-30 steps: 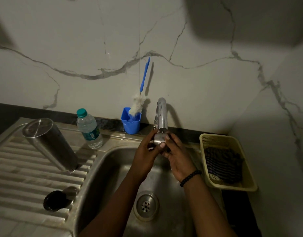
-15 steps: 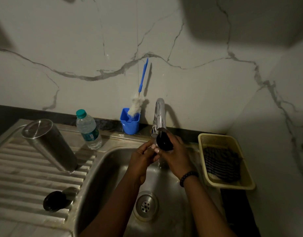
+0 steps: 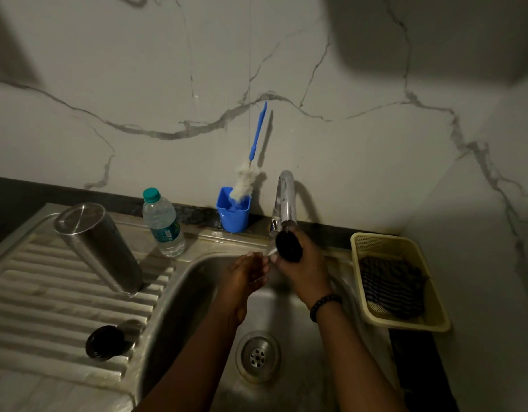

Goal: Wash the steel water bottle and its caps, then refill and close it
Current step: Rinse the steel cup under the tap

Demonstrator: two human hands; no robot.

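My right hand (image 3: 309,267) grips a dark round cap (image 3: 288,246) directly under the tap's spout (image 3: 285,200), its dark hollow side facing me. My left hand (image 3: 246,273) hangs just left of it over the sink basin (image 3: 286,391), fingers relaxed and holding nothing, fingertips near the cap. The steel water bottle (image 3: 99,248) stands upside down on the ribbed drainboard (image 3: 39,307) at the left. A second dark cap (image 3: 108,340) lies on the drainboard's front part.
A clear plastic bottle (image 3: 163,223) with a green lid stands at the sink's back rim. A blue cup (image 3: 233,212) holds a bottle brush (image 3: 251,162). A yellow basket (image 3: 432,319) with a dark striped cloth sits right of the basin. The drain (image 3: 258,356) lies in the basin floor.
The cap has turned in my right hand from its steel side to its dark hollow side facing me. My left hand has let go of it and dropped a little to the left.
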